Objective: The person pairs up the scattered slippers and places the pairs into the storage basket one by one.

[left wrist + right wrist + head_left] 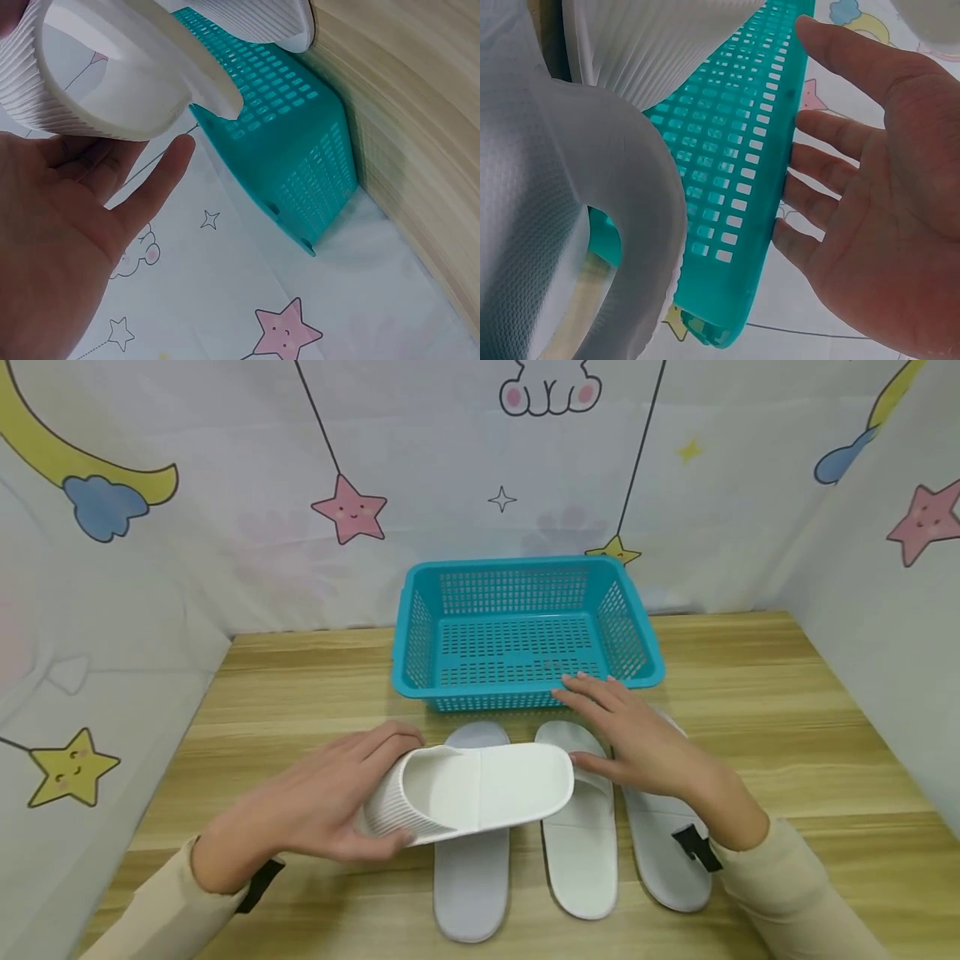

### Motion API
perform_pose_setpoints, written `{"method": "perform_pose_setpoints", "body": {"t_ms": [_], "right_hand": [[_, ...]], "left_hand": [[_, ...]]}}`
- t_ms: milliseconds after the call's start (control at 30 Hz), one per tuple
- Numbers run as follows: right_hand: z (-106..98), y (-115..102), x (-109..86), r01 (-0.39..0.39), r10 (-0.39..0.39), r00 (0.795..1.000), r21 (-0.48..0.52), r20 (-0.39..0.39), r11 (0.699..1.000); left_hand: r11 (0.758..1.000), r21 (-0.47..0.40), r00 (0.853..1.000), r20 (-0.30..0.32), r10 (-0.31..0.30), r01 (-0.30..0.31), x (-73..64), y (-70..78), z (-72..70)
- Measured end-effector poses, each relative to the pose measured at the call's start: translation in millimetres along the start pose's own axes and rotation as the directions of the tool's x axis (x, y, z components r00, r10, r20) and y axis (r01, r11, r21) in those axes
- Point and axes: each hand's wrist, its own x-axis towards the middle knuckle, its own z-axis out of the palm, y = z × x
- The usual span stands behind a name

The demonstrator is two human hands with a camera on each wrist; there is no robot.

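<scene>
My left hand [330, 797] grips a white slipper [521, 785] around its ribbed strap, lifted above the table, its heel end pointing right. Beneath it lies a grey slipper [471, 893], partly covered. A second white slipper [581, 868] and another grey slipper [663, 839] lie side by side further right, toes toward the basket. Over their toe ends hovers my right hand [648, 743], fingers extended, its thumb close to the held slipper's heel; whether they touch I cannot tell. The right wrist view shows that palm [885, 225] holding nothing.
A teal perforated basket [525, 691] stands at the back of the wooden table [300, 685], just beyond the slippers, with nothing in it. Behind and at both sides hangs white cloth [450, 460] printed with stars and moons.
</scene>
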Motion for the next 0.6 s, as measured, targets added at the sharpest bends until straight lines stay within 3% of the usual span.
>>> {"method": "perform_pose_setpoints", "body": {"t_ms": [600], "right_hand": [[-1.1,2.2,-1.1,0.055,-0.056,0.998,-0.049,-0.007,0.997]], "left_hand": [[0.999,-0.045,1.0,0.008,-0.004,0.004,-1.7,-6.2,4.1]]}}
